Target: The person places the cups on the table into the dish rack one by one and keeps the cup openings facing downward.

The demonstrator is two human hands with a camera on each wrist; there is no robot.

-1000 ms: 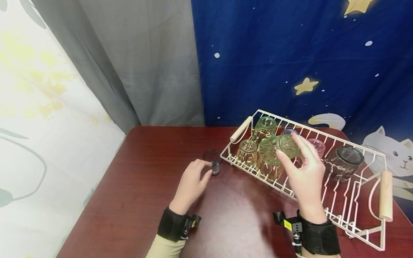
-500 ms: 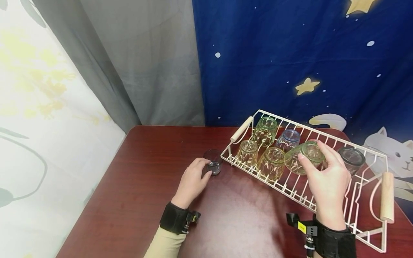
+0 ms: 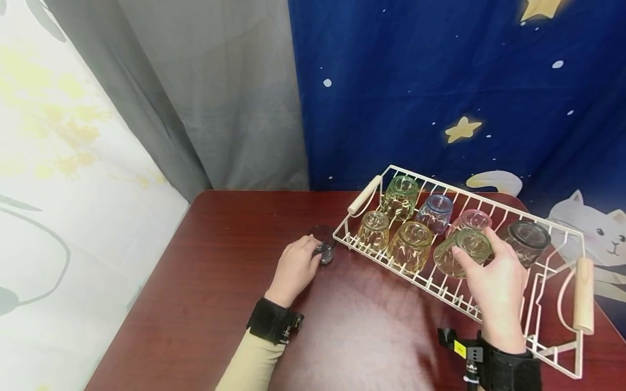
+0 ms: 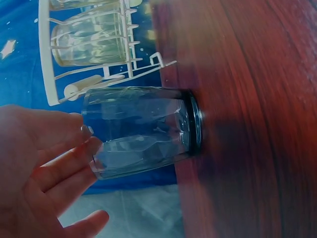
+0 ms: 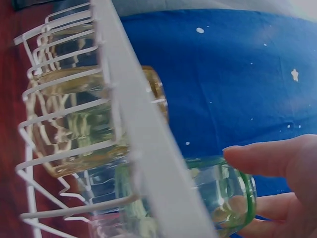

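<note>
My right hand (image 3: 498, 279) pinches a light green glass (image 3: 459, 255) by its base end, thumb on one side and fingers on the other. That glass is upside down and slightly tilted, low in the white wire rack (image 3: 557, 350); in the right wrist view the green glass (image 5: 223, 193) sits partly behind the rack's top bar. On the table left of the rack stands an upright dark clear glass (image 3: 326, 252). My left hand (image 3: 293, 269) is at its rim. In the left wrist view, fingertips touch the rim of the dark glass (image 4: 143, 134) while the thumb is apart from it.
Upside-down glasses fill the rack's left and middle: a green glass (image 3: 400, 198), a small yellow glass (image 3: 374, 231), an amber glass (image 3: 411, 247), a blue glass (image 3: 435, 213), a pink glass (image 3: 474, 219) and a dark grey glass (image 3: 528, 239). Wooden handles (image 3: 584, 296) flank the rack.
My right hand has carried the light green glass rightward past the amber one and lowered it into the rack's front row. My left hand has stayed by the dark glass, shifting slightly.
</note>
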